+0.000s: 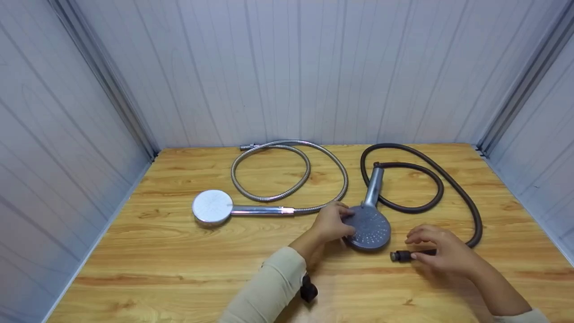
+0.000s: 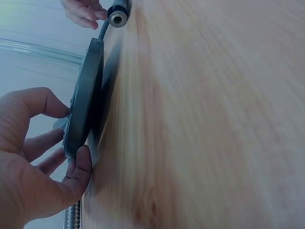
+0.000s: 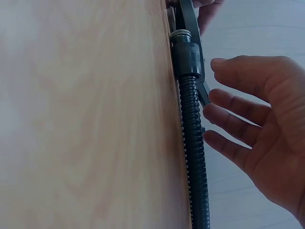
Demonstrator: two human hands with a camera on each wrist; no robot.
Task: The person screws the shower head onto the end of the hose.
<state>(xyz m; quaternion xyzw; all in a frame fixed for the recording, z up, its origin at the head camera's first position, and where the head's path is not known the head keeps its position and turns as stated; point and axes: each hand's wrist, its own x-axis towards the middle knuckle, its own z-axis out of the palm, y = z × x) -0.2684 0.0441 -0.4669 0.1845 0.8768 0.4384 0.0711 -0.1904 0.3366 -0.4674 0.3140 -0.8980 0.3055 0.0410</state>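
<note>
My left hand [image 1: 332,223] pinches the left rim of a grey shower head [image 1: 370,231], whose nozzle face is turned up. In the left wrist view, the thumb touches that face while a fingertip [image 2: 84,160] curls under the rim, next to the wood. The shower head's handle [image 1: 374,186] points toward the back and joins a dark ribbed hose [image 1: 462,193]. My right hand [image 1: 448,251] hovers by the hose's free end connector [image 1: 400,256]. In the right wrist view its fingers are relaxed and apart, with a gap between them and the hose [image 3: 193,143].
A second, chrome shower head [image 1: 212,206] lies at the left of the wooden table [image 1: 157,269]. Its silver metal hose [image 1: 345,175] loops behind it, ending in a chrome connector [image 1: 247,147]. Pale panel walls [image 1: 291,72] stand at the back and both sides.
</note>
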